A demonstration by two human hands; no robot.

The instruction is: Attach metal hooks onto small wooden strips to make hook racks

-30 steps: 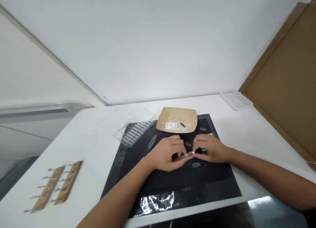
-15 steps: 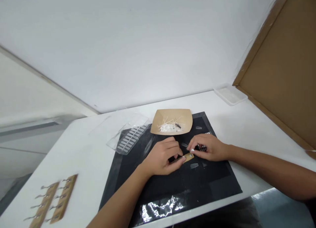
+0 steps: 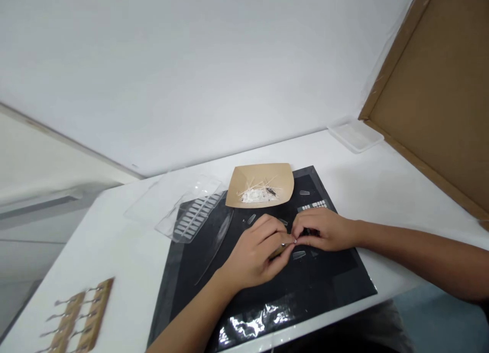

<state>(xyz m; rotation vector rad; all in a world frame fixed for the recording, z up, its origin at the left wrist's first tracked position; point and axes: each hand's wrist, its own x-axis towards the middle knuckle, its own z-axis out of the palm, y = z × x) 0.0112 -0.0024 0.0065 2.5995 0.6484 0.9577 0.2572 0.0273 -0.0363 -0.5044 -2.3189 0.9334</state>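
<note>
My left hand is closed around a small wooden strip, most of it hidden by the fingers. My right hand is pinched at the far end of the strip, its fingertips meeting those of my left. A tiny pale bit shows between them, too small to name. Clear false nail tips lie around the hands on the black mat: one tip just below, another above my left hand, and a third farther back. Partly under my right hand is a dark sheet with small white tabs.
A brown paper tray holding thin sticks and white bits stands behind the hands. Left of it is an open clear case of nail tips. Wooden strips with clips lie at front left. A clear plastic tub sits at back right.
My two hands have come together at the fingertips, and the wooden strip is now more tilted and covered. More of the white-tab sheet shows. The view has shifted slightly.
</note>
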